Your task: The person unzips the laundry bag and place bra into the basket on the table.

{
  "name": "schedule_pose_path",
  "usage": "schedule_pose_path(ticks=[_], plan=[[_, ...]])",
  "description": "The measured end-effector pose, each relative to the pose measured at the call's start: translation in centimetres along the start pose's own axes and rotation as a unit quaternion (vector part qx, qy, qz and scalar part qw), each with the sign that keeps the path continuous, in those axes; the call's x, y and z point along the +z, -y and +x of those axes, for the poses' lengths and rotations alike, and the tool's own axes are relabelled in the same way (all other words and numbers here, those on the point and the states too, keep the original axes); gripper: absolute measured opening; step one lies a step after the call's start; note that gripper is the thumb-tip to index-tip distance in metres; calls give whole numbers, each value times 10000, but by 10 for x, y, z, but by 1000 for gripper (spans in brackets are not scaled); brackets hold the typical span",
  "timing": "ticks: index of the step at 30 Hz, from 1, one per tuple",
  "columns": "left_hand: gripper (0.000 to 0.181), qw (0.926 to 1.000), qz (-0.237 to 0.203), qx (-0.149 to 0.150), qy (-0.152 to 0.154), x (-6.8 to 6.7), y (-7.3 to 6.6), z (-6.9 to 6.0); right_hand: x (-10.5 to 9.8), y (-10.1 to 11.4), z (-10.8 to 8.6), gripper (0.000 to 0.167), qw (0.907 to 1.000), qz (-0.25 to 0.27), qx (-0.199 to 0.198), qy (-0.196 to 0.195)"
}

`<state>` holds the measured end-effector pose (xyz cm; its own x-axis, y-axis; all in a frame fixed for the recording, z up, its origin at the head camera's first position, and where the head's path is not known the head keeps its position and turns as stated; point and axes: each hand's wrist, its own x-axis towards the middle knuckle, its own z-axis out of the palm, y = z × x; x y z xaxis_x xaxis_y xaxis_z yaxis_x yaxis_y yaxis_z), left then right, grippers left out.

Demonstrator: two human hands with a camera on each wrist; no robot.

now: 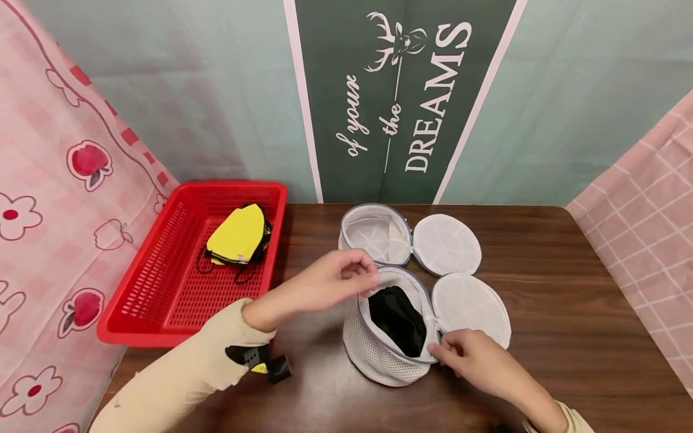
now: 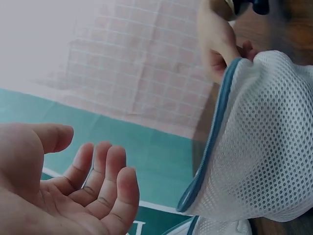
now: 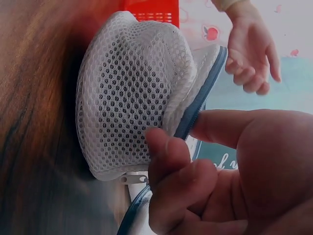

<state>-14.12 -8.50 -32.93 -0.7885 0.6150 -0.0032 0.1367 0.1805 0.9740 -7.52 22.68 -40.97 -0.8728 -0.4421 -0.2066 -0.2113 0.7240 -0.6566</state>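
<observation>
The near white mesh laundry bag point(image 1: 387, 355) stands upright with its round lid point(image 1: 471, 307) unzipped and laid out to the right. Black cloth point(image 1: 397, 319) lies inside it. My right hand point(image 1: 479, 361) pinches the bag's zippered rim at the right; in the right wrist view, thumb and fingers point(image 3: 168, 152) lie on either side of the blue edge. Over the rim's far left side hovers my left hand point(image 1: 338, 279), holding nothing. In the left wrist view its fingers point(image 2: 110, 191) are loosely bent, apart from the mesh.
A second mesh bag point(image 1: 373, 234) stands behind the first, its lid point(image 1: 446, 243) also folded open. At the left is a red perforated basket point(image 1: 146, 300) with a yellow fabric piece point(image 1: 236, 233) with black trim and dark cords. Patterned curtains hang behind the wooden table point(image 1: 563, 288).
</observation>
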Motion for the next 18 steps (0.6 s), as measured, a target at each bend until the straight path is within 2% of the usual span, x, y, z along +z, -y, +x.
schedule_pose_path(ticks=[6, 10, 14, 17, 18], plan=[[9, 9978, 473, 29, 459, 8, -8, 27, 0, 1, 0, 42, 9992, -313, -157, -214], [10, 9914, 1067, -139, 742, 10, -15, 43, 0, 1, 1, 42, 9988, -400, -175, -235], [10, 9777, 1754, -459, 1060, 11, -18, 57, 0, 2, 1, 42, 9988, -421, -166, -206], [13, 9622, 2179, -672, 1488, 14, -21, 67, 0, 2, 1, 42, 9988, -420, -188, -194], [13, 9550, 2372, -716, 1632, 16, -22, 70, 0, 3, 1, 42, 9987, -426, -201, -199]])
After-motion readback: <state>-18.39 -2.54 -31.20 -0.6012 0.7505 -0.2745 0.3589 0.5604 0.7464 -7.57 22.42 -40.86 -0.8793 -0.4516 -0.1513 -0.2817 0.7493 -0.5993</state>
